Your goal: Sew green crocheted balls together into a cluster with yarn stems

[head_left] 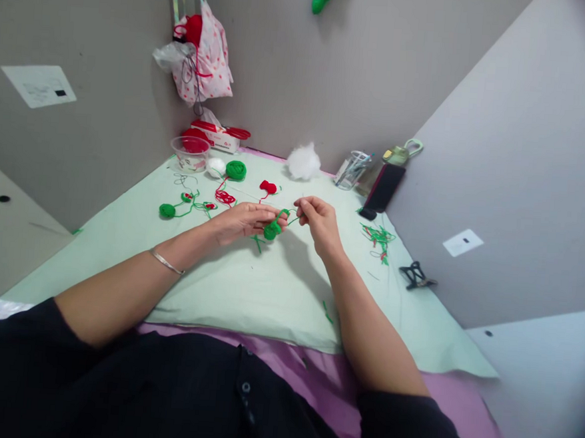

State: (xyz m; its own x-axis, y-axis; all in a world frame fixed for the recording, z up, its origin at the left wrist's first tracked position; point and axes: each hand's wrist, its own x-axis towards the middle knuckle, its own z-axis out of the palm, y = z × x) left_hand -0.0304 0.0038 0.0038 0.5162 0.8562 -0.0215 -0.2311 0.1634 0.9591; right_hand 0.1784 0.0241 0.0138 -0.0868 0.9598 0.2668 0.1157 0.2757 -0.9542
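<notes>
Near the middle of the table, my left hand (246, 222) holds a small green crocheted piece (272, 229) at its fingertips. Just to the right, my right hand (318, 222) is pinched with thumb and forefinger together. A green strand (294, 220) runs from the piece to those fingertips. Whether they also grip a needle is too small to tell. Short green yarn ends (257, 244) lie below my left hand.
Behind my hands are a green yarn ball (236, 170), a red piece (268, 188) and white stuffing (303, 162). A tub (191, 155) stands back left; a glass (352, 171), a phone (385, 187), yarn scraps (378, 238) and a black clip (417, 276) are on the right.
</notes>
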